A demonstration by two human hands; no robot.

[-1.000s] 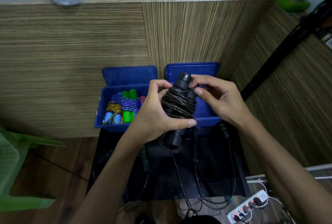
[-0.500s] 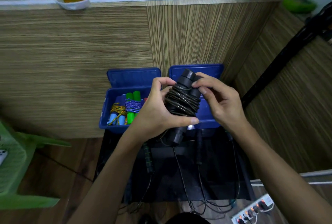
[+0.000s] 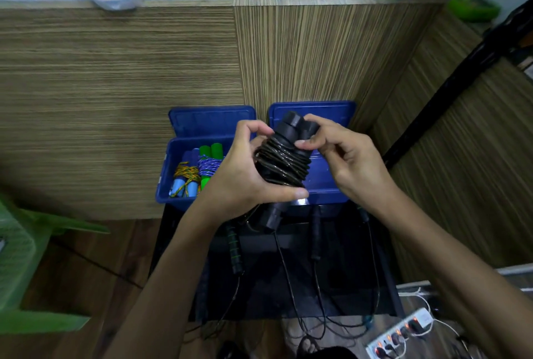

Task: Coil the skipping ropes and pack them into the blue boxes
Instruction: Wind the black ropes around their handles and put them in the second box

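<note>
Two hands are in view, the left hand (image 3: 245,174) and the right hand (image 3: 350,162), and together they hold one black skipping rope (image 3: 281,161) with its cord wound around its two handles. Two blue boxes stand side by side with lids raised: the left box (image 3: 170,174) and the right box (image 3: 326,182). At least two coiled ropes lie in the left box, one with light blue handles (image 3: 184,178) and one with green handles (image 3: 210,161); a hand hides the rest. About three loose ropes lie on the black tabletop (image 3: 259,295), their exact number unclear. One white power strip (image 3: 399,332) sits on the floor.
</note>
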